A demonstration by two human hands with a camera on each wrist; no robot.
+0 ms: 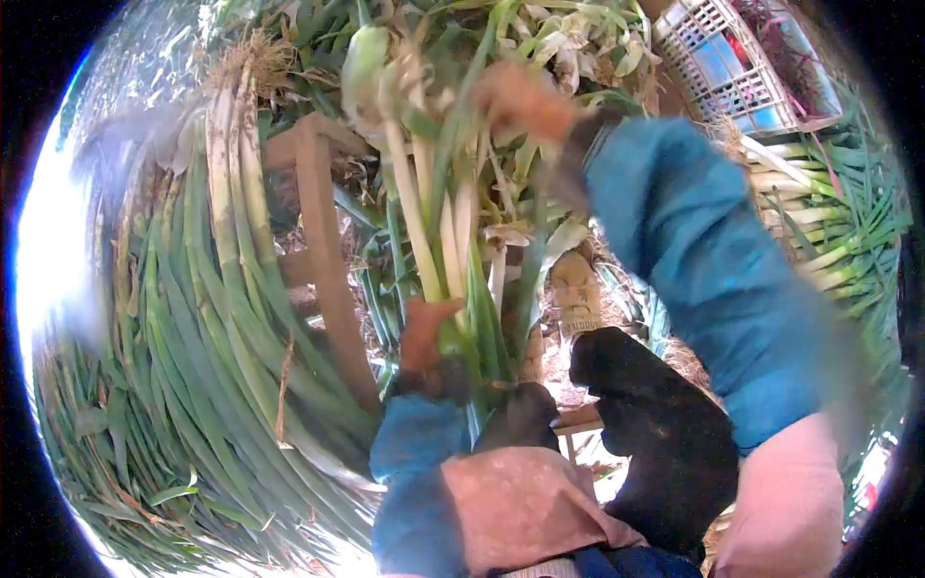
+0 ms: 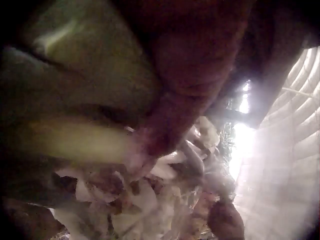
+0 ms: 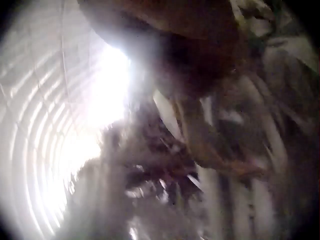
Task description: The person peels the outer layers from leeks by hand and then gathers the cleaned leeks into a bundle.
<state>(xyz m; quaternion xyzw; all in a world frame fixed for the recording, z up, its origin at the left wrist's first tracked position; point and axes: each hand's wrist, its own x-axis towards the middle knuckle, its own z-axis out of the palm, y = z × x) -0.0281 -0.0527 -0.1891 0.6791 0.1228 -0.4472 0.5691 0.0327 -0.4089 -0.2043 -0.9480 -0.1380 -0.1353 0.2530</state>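
A few long green onions (image 1: 414, 217) with pale stalks stand upright in front of the body. My left hand (image 1: 422, 332) grips them low down, around the green part. Close up in the left wrist view, a finger (image 2: 175, 110) lies against a thick pale stalk (image 2: 70, 142). Beside their upper ends, among loose leaves, is my right hand (image 1: 525, 101), blurred. In the right wrist view, a bent finger (image 3: 197, 142) crosses in front of pale stalks (image 3: 215, 200). I cannot tell whether the right hand holds a leaf.
A large heap of green onions (image 1: 193, 279) fills the left, beside a wooden frame (image 1: 323, 222). Stripped leaves (image 1: 568, 39) lie at the back. A white plastic crate (image 1: 723, 82) stands back right, above a pile of pale-stemmed onions (image 1: 800, 217). A shoe (image 1: 575, 294) is below.
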